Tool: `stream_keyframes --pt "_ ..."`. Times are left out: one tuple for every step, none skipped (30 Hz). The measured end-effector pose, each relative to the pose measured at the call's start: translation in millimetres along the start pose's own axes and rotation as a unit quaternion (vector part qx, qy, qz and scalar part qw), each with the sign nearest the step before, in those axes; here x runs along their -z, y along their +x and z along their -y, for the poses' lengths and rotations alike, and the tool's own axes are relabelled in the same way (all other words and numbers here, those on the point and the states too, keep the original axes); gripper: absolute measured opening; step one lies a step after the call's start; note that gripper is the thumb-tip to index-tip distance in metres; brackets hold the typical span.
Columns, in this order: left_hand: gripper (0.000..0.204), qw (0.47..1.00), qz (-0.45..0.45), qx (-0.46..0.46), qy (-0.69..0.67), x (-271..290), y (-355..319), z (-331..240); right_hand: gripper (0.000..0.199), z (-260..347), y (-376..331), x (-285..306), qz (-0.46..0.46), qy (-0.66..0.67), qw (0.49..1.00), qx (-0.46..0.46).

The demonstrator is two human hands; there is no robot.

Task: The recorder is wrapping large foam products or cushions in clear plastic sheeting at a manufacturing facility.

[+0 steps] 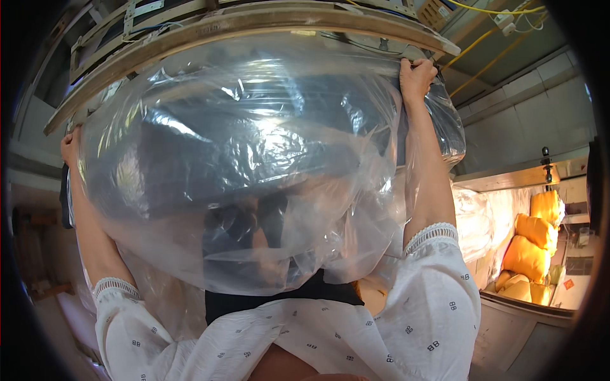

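While both hands grip the clear plastic bag (254, 165) of dark bundle, right hand (416, 76) fingers curled shut on its top corner (left hand (68, 147) clenched lower), level grips beneath the curved wooden frame (254, 25); lift evenly.

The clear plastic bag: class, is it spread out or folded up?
Spread out. The clear plastic bag billows wide between the left hand and right hand, which grip its opposite edges.

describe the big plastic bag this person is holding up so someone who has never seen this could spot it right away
Under the curved wooden rim overhead, a large clear crinkled plastic bag fills the middle of the view, with a dark bulky load inside. The left hand and right hand grip its corners. Unlike the yellow sacks at right, it is see-through and held aloft.
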State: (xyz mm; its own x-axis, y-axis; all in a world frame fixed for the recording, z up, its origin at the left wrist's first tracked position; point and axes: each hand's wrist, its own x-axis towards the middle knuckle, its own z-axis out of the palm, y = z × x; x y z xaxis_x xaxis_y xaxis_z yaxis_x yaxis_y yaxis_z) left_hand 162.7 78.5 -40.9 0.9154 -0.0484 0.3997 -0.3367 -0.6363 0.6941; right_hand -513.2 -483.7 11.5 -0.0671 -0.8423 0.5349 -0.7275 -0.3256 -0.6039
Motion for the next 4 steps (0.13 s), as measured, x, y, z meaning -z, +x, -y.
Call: stream_keyframes --pt "0.047 1.000 -0.016 0.017 0.004 -18 -7 -10 0.036 -3 2 7 0.010 -0.007 1.000 -0.013" --pt "0.047 1.000 -0.018 0.019 0.006 -15 3 5 0.036 0 2 5 0.012 -0.005 1.000 -0.011" --pt "0.046 0.999 0.023 0.004 0.047 3 29 32 0.035 5 1 0 0.005 -0.010 1.000 -0.009" --pt "0.045 0.994 0.056 -0.015 0.098 38 65 57 0.033 5 -2 -9 0.002 -0.005 1.000 -0.014"
